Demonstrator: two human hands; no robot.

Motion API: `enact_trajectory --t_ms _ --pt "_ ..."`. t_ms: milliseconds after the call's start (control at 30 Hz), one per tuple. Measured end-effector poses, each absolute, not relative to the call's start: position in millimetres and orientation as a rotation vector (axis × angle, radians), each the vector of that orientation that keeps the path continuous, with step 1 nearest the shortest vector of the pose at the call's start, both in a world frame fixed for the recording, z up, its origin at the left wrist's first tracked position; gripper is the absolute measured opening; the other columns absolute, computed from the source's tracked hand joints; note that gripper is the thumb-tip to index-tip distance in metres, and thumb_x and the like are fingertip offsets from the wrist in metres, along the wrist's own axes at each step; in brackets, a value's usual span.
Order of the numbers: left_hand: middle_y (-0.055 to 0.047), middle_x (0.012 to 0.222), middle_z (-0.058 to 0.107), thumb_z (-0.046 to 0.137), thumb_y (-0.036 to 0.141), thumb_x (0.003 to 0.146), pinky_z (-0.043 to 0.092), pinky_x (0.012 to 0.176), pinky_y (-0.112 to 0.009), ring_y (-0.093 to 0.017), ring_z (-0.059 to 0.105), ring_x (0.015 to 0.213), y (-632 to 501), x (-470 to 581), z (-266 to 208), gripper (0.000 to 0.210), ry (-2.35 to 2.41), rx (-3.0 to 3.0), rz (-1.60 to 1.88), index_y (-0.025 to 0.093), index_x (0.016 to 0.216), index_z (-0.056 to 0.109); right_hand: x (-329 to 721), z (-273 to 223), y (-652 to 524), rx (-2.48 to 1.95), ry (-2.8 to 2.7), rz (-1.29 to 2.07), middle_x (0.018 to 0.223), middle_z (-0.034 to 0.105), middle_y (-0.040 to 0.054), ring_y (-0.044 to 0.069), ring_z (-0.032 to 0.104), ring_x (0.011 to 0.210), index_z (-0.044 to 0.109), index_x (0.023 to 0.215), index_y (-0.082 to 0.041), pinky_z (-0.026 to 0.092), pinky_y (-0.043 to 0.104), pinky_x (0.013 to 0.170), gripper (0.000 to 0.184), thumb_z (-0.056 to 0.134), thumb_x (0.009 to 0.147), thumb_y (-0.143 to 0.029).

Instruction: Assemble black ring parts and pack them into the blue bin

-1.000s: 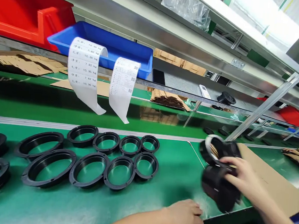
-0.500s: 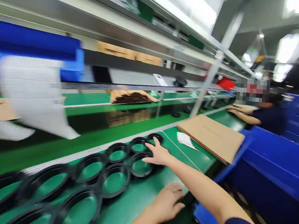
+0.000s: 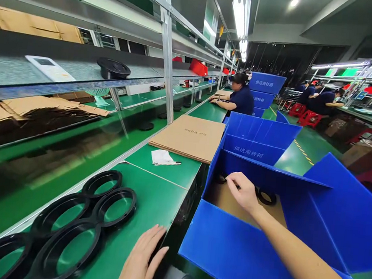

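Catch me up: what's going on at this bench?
A person's right hand is reaching into an open blue box beside the green bench. Its fingertips are close to a small black ring; whether they grip it is unclear. Another ring lies in the box. The left hand rests at the bench edge, holding nothing visible. More black rings lie on the bench, nearer the person than the cardboard stack.

Whether the right hand (image 3: pixel 242 190) holds anything is unclear.
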State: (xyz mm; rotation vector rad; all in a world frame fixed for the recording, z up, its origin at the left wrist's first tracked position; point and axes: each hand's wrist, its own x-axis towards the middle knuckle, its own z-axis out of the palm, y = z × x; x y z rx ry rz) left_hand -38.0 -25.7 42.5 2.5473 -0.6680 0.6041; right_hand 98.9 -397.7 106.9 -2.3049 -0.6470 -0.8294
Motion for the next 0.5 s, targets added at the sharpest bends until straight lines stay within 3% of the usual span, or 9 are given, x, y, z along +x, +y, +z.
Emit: enact_trajectory --t_ms 100,167,267,333,400,500 --pt "-0.013 0.144 0.051 0.041 0.041 0.108 0.054 0.103 -0.047 -0.029 0.05 0.132 -53.9 -35.2 50.1 0.047 -0.659 2.543 0.522 0.025 0.151 0.037 112.3 44.8 -454.3 -2.514 -0.457 -0.62 0.104 0.062 0.0138 0.03 0.058 0.1 0.062 0.104 -0.016 0.05 0.046 0.089 0.034 0.037 0.107 -0.039" --pt "-0.015 0.152 0.042 0.047 0.057 0.103 0.044 0.109 -0.058 -0.036 0.039 0.139 -84.8 -27.7 50.4 0.062 -0.921 2.573 0.464 0.025 0.154 0.034 110.6 -2.6 -470.5 -2.643 -0.431 -0.387 0.109 0.062 0.0148 0.031 0.058 0.103 0.064 0.11 -0.015 0.051 0.046 0.09 0.035 0.04 0.104 -0.039" --pt "-0.019 0.156 0.031 0.074 0.07 0.081 0.035 0.104 -0.077 -0.046 0.032 0.14 -136.2 -8.5 39.1 0.097 -1.385 2.649 0.371 0.026 0.156 0.029 103.0 -60.8 -475.4 -2.784 -0.425 -0.049 0.104 0.063 0.0142 0.032 0.059 0.099 0.067 0.107 -0.015 0.051 0.043 0.087 0.029 0.048 0.1 -0.036" --pt "-0.022 0.158 0.026 0.096 0.054 0.06 0.036 0.101 -0.079 -0.047 0.031 0.14 -164.8 7.7 24.4 0.124 -1.452 2.744 0.245 0.027 0.157 0.025 103.3 -84.6 -476.6 -2.84 -0.42 0.105 0.105 0.063 0.0138 0.032 0.058 0.102 0.068 0.105 -0.015 0.05 0.043 0.09 0.025 0.052 0.101 -0.033" --pt "-0.025 0.157 0.023 0.102 0.034 0.047 0.038 0.101 -0.077 -0.046 0.029 0.142 -185.2 25.7 6.5 0.138 -1.409 2.827 0.173 0.027 0.158 0.02 113.1 -98.1 -481.5 -2.869 -0.404 0.214 0.109 0.062 0.0124 0.03 0.056 0.107 0.068 0.106 -0.015 0.047 0.043 0.096 0.021 0.054 0.103 -0.031" --pt "-0.027 0.155 0.028 0.095 0.017 0.058 0.042 0.1 -0.072 -0.044 0.03 0.142 -202.2 55.2 -19.7 0.128 -1.362 2.88 0.282 0.028 0.158 0.016 149.0 -109.2 -496.1 -2.894 -0.262 0.329 0.113 0.06 0.0096 0.028 0.055 0.112 0.066 0.11 -0.014 0.046 0.043 0.098 0.018 0.057 0.106 -0.03"
